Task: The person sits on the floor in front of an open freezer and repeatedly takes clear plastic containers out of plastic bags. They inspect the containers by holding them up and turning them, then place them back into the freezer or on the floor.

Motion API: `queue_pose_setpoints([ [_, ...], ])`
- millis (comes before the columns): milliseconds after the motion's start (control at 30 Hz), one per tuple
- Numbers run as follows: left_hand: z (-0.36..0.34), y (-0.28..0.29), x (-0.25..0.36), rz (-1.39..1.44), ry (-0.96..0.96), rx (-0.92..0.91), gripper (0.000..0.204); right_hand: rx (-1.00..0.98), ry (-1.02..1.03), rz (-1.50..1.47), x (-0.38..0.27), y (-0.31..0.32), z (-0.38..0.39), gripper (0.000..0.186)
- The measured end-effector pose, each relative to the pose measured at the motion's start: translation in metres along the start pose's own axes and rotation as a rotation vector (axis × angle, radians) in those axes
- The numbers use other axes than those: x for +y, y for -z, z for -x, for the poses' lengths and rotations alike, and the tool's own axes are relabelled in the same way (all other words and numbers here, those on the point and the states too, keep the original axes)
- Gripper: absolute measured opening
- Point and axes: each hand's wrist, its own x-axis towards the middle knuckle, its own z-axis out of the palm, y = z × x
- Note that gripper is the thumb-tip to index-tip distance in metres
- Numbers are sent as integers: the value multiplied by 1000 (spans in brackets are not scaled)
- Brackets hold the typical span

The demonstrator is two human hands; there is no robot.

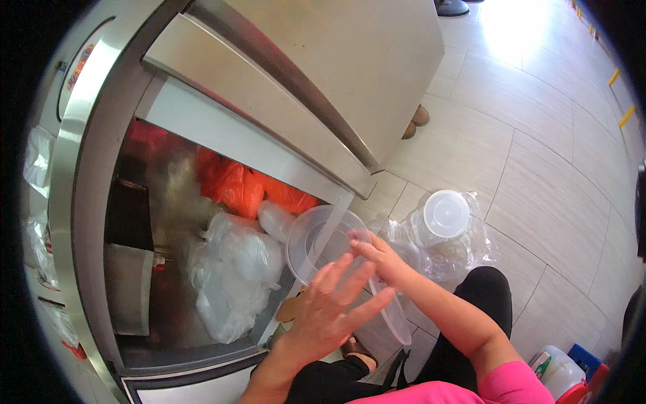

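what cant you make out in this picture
Head view:
Left hand: motion-blurred; contact with the round clear plastic piece is unclear.
Orange bags: contents hidden by the plastic.
Brown rounded shapes: mostly hidden behind the pale panel.
Left clear bag: cut off by dark rim.

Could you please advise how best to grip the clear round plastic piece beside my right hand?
The clear round plastic piece is probably best pinched at its rim, from the left: its circular edge is exposed there, while the right hand is at the opposite side.
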Motion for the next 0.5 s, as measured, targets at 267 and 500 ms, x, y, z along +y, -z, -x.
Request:
queue_pose_setpoints([
  [267, -7, -17, -16, 453, 192, 220, 10, 178, 25, 146, -12, 35, 14, 47],
  [500, -18, -52, -113, 1415, 887, 441, 24, 299, -62, 252, -33, 66, 30, 64],
])
